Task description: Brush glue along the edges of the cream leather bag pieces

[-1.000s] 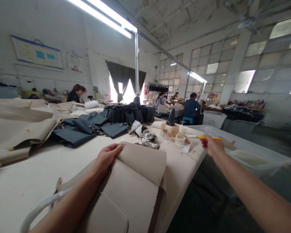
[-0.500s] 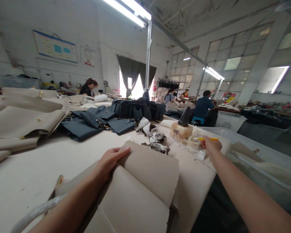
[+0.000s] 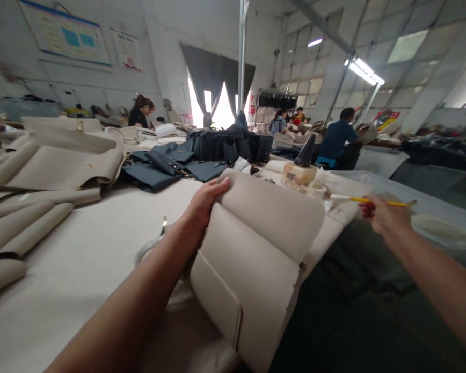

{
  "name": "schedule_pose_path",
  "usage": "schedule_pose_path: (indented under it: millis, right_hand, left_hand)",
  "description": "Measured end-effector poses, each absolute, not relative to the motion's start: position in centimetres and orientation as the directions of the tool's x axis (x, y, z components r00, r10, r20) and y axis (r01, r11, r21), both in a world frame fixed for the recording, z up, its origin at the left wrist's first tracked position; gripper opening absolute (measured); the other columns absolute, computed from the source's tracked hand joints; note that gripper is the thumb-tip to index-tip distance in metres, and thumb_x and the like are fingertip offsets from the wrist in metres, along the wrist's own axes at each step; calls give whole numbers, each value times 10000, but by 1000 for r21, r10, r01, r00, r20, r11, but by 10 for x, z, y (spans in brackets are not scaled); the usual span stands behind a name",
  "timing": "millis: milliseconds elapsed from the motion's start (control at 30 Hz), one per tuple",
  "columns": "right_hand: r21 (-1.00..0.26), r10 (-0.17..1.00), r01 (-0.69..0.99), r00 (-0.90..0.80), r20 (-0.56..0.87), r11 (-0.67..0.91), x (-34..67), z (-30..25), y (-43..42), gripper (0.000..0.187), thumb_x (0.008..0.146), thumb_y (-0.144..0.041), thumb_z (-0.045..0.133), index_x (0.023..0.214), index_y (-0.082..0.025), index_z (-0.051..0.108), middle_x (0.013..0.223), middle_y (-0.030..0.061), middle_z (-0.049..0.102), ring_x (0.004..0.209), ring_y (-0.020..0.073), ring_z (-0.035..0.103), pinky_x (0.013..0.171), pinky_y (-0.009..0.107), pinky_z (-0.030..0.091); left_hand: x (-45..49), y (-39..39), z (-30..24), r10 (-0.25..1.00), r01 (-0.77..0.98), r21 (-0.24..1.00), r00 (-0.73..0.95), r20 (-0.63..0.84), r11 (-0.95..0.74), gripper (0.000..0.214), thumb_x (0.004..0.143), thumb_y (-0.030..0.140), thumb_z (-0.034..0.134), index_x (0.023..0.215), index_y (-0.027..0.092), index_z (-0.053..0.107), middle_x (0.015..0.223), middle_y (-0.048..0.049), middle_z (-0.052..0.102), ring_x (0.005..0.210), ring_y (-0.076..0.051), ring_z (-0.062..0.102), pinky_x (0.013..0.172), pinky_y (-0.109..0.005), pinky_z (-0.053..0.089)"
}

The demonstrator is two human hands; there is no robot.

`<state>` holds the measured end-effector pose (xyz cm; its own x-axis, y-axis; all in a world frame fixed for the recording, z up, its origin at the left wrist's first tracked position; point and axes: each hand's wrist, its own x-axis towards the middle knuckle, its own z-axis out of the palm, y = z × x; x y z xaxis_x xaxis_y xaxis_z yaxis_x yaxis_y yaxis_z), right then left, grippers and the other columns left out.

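My left hand (image 3: 206, 203) is closed on the top edge of a beige leather bag (image 3: 252, 254), thumb on the near face and fingers behind. The bag tilts over the table's front edge, with a flap-like upper panel and a stitched pocket below. A metal fitting (image 3: 163, 225) shows beyond my left forearm. My right hand (image 3: 388, 213) grips a thin yellow brush (image 3: 357, 199) whose pale end points left. That end is close to a stained, cream-coloured block-like container (image 3: 297, 175) with a black cone (image 3: 305, 151) on top; the brush and container look apart.
Dark blue bag pieces (image 3: 155, 173) are piled mid-table on the pale tabletop (image 3: 97, 248). Beige bag pieces (image 3: 62, 166) lie at the left. A clear plastic bin (image 3: 376, 181) stands at the right. A metal post (image 3: 241, 62) rises behind the pile. Several people work farther back.
The brush has moved right, away from the container, with my right hand. My left hand has raised and tilted the bag, showing more of its lower pocket. The camera view has shifted downward.
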<state>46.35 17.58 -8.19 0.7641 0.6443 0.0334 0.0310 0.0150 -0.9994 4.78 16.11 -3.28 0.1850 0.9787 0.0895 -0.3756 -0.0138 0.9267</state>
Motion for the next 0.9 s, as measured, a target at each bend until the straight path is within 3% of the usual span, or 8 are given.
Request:
schedule_pose_path:
  millis: [133, 400, 667, 900]
  right_hand:
    - [-994, 672, -63, 741, 10, 84, 463, -80, 88, 183, 889, -235, 541, 714, -224, 592, 663, -1, 525, 521, 105, 455, 441, 217, 418]
    - [-990, 670, -31, 739, 71, 139, 416, -111, -73, 129, 698, -412, 659, 619, -311, 672, 586, 29, 499, 455, 164, 449, 377, 305, 446]
    - [-979, 743, -183, 667, -52, 95, 304, -134, -128, 395, 457, -527, 849, 656, -204, 739, 574, 76, 603, 515, 142, 540, 418, 191, 467]
    - [-983, 819, -180, 567, -87, 20, 261, -140, -142, 418, 508, -544, 826, 673, -168, 745, 557, 95, 610, 474, 158, 538, 387, 213, 459]
  left_hand:
    - [52, 162, -30, 958, -414, 898, 166, 232, -146, 382, 719, 381, 690, 1007, 130, 670, 690, -45, 693, 642, -202, 670, 601, -275, 512]
    - [70, 160, -60, 954, -450, 893, 256, 154, -23, 327, 653, 367, 743, 891, 152, 678, 685, -15, 685, 614, -173, 632, 598, -272, 479]
    - [73, 159, -71, 956, -488, 873, 253, 148, -6, 297, 622, 328, 771, 819, 131, 668, 649, -17, 683, 578, -148, 613, 599, -256, 474]
    - [71, 161, -78, 959, -487, 873, 260, 111, 31, 212, 643, 289, 751, 773, 147, 663, 622, -15, 676, 559, -143, 595, 591, -259, 474]
